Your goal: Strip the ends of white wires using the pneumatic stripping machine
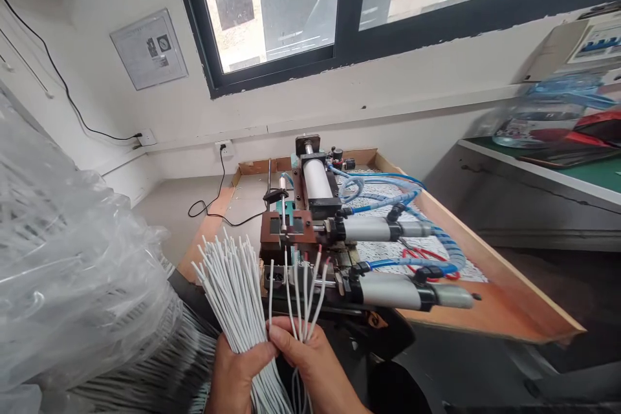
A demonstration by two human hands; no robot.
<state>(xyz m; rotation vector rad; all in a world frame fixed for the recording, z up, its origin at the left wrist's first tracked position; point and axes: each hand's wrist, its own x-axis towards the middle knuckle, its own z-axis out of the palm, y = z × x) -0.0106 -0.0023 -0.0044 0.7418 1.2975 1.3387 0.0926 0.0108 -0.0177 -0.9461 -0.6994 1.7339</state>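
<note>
My left hand (240, 365) is wrapped round a thick bundle of white cables (233, 284), whose cut ends fan upward. Beside it, my right hand (310, 352) grips several separate white cables (303, 297), some with reddish tips. The thumb and fingers of my right hand also touch a single cable at the edge of the bundle. Just beyond the cable ends stands a pneumatic machine (288, 226) with a brown metal block and silver cylinders. The lower ends of the cables run out of view at the bottom.
The machine sits in a wooden tray (509, 307) with blue air hoses (451, 249). At left is a heap of clear plastic wrapping (72, 259) over more cables. A green-topped table (599, 171) at right bears a large plastic bottle (538, 116). A black power cord (223, 181) crosses behind.
</note>
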